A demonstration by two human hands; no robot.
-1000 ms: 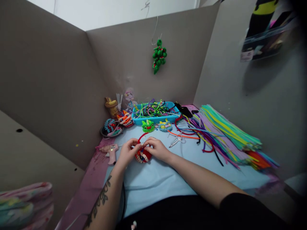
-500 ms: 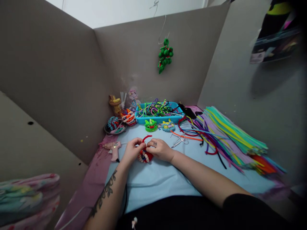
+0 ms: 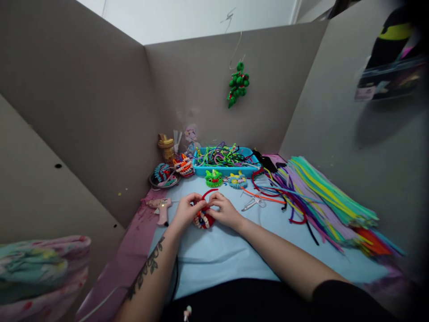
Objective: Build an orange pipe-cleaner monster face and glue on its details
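A small red pipe-cleaner figure (image 3: pixel 203 220) with white teeth lies on the light blue mat (image 3: pixel 217 255). My left hand (image 3: pixel 186 211) grips its left side with curled fingers. My right hand (image 3: pixel 225 210) pinches the red pipe cleaner (image 3: pixel 209 193) that arcs up from the figure. Both hands meet over the figure, fingertips touching.
A pink glue gun (image 3: pixel 161 206) lies left of my hands. Scissors (image 3: pixel 254 204) lie to the right. A blue tray (image 3: pixel 228 159) of bent pipe cleaners, finished figures (image 3: pixel 213 178) and a long pile of straight pipe cleaners (image 3: pixel 328 201) surround them. Grey cardboard walls enclose the table.
The red pipe cleaner's loop has become smaller and tighter between my fingers. My hands stay on the figure. The camera has shifted slightly.
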